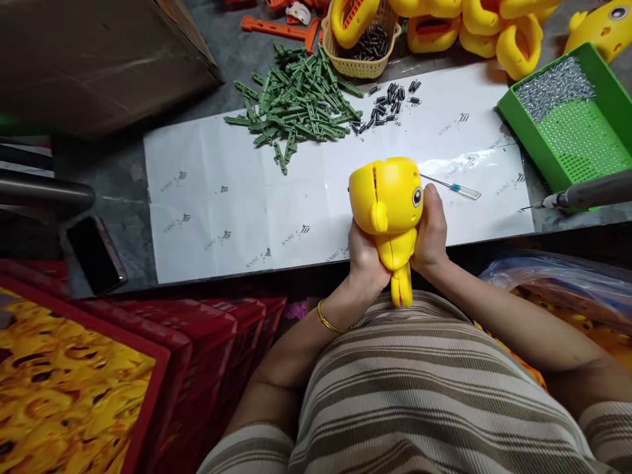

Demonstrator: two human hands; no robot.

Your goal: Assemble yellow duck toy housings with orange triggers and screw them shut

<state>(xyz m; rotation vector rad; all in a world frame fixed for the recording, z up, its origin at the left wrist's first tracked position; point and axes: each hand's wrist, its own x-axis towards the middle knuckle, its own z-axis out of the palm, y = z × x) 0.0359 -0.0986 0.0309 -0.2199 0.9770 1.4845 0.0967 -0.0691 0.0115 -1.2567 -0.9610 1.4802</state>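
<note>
Both hands grip a yellow plastic duck toy [390, 197] close to my body, above the near edge of the white sheet. Its head is up, a printed eye faces right, and its narrow tail end points down at my shirt. My left hand [366, 253] wraps the toy's lower left side, its fingers mostly hidden behind it. Along the right side, my right hand [432, 227] presses with the thumb upward; its other fingers are out of sight. Just beyond that hand, a thin hook tool with a clear handle [464, 191] lies on the sheet.
Green plastic parts [301, 99] are piled at the back beside black springs [390, 102]. A cream basket [363, 66] holds more springs. Yellow shells [474, 29] line the back. Right stands a green tray [573, 145] near a hanging screwdriver [587, 194]; left lie a phone [96, 253] and red crates [207, 342].
</note>
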